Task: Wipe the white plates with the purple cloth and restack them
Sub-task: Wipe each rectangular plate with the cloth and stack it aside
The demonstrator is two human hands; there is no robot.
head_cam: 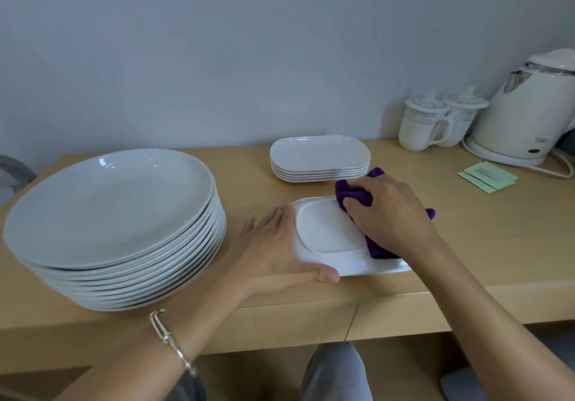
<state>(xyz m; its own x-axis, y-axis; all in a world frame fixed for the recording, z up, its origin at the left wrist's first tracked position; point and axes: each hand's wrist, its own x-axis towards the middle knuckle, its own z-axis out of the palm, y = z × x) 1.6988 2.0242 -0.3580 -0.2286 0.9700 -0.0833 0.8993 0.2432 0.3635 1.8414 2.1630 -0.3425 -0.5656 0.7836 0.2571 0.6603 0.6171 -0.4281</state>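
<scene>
One oblong white plate (326,232) lies on a pale wooden counter (466,245) against a grey wall (249,43).
The left hand (273,254) presses flat-fingered against its left end; the right hand (389,214) grips the purple cloth (351,194) on its right part. Behind: one stack of oblong plates (320,159), five or six. Left: one taller stack of round plates (109,208). Right: two lidded mugs (423,127), one kettle (525,114).

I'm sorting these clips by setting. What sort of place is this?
Probably a hotel or guest room, though a staff pantry is possible: an electric kettle, two lidded mugs and green sachets sit on a wooden desk, beside stacked white plates.
</scene>
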